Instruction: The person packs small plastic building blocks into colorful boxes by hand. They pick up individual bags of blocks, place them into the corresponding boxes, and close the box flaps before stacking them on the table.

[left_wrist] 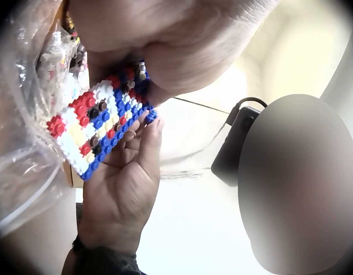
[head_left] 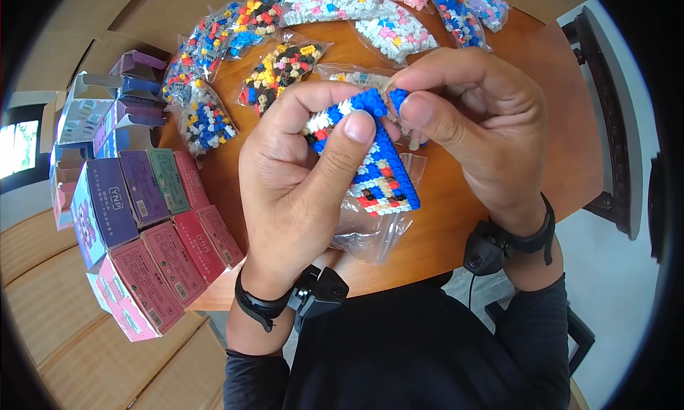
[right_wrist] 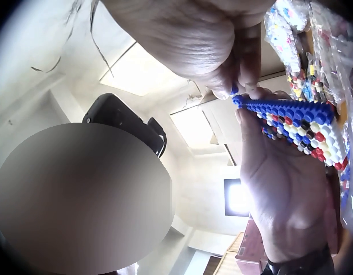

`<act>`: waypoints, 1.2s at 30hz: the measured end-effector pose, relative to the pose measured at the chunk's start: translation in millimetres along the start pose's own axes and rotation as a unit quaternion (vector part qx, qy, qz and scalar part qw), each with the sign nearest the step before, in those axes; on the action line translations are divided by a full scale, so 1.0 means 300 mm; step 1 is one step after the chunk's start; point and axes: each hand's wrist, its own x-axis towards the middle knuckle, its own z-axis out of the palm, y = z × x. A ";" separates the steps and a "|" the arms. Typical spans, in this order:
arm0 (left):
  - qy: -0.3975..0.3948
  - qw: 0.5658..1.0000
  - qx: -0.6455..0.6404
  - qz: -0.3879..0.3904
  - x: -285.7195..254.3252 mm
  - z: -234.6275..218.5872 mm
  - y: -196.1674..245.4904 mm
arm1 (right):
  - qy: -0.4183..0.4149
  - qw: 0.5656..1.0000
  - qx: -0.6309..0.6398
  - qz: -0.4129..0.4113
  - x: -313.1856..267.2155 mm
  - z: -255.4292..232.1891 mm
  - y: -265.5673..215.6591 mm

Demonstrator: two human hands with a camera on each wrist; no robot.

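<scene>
My left hand [head_left: 296,178] grips a flat panel of small interlocking blocks [head_left: 385,171], its thumb pressed on the panel's upper corner. The panel has a blue border and rows of white, red, cream, black and blue studs. Close to that corner, the right hand [head_left: 491,114] pinches a small blue block [head_left: 398,96] between thumb and forefinger. In the right wrist view the blue block [right_wrist: 234,90] sits right at the end of the panel's blue edge [right_wrist: 285,109]. The left wrist view shows the panel's studded face [left_wrist: 102,123] tilted, partly covered by the left fingers.
An opened clear plastic bag [head_left: 377,232] lies on the wooden table [head_left: 556,161] beneath the hands. Several bags of loose blocks [head_left: 281,68] curve around the back. Purple and pink boxes [head_left: 146,282] are stacked at the left, with opened boxes [head_left: 92,100] behind them.
</scene>
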 end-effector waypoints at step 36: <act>0.066 0.957 0.253 0.125 -0.023 0.007 0.007 | 0.003 0.989 -0.119 -0.086 -0.016 0.018 0.005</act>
